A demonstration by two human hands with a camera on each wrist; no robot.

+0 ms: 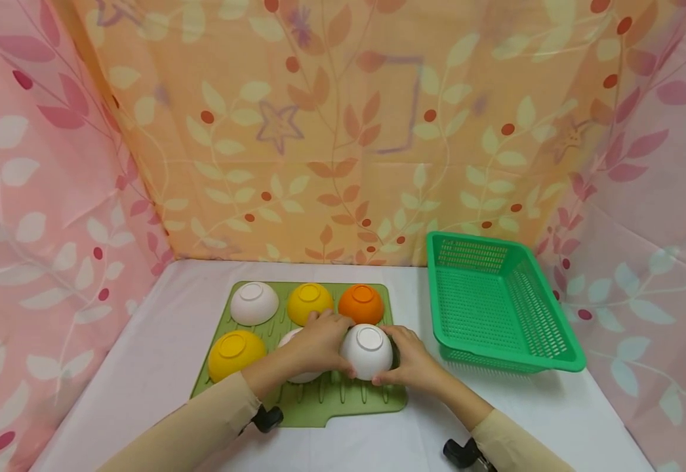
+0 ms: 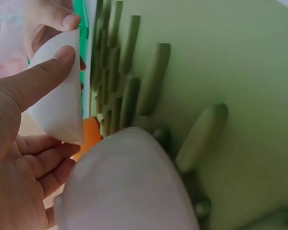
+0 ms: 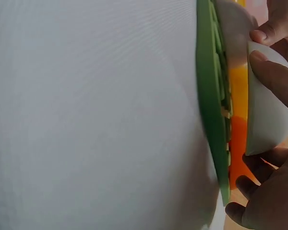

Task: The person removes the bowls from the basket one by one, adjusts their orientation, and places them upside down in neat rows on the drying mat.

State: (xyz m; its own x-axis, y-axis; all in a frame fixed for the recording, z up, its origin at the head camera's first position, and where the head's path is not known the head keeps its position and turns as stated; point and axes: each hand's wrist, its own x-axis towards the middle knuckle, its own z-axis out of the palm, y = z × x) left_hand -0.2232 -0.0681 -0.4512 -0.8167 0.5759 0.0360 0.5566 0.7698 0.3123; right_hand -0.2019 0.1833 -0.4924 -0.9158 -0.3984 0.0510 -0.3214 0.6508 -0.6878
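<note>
While it sits upside down on the green drying mat [image 1: 319, 403], the white bowl [image 1: 367, 351] is between both hands. The left hand [image 1: 318, 344] and the right hand [image 1: 412, 359] each grip one side of it, just in front of the orange bowl [image 1: 361, 303].

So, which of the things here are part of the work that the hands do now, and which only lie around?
In the work:
- left hand, gripping the white bowl
- right hand, gripping the same bowl
- white bowl, upside down on the green mat

Only lying around:
- orange bowl
- two yellow bowls
- far white bowl
- green basket
</note>
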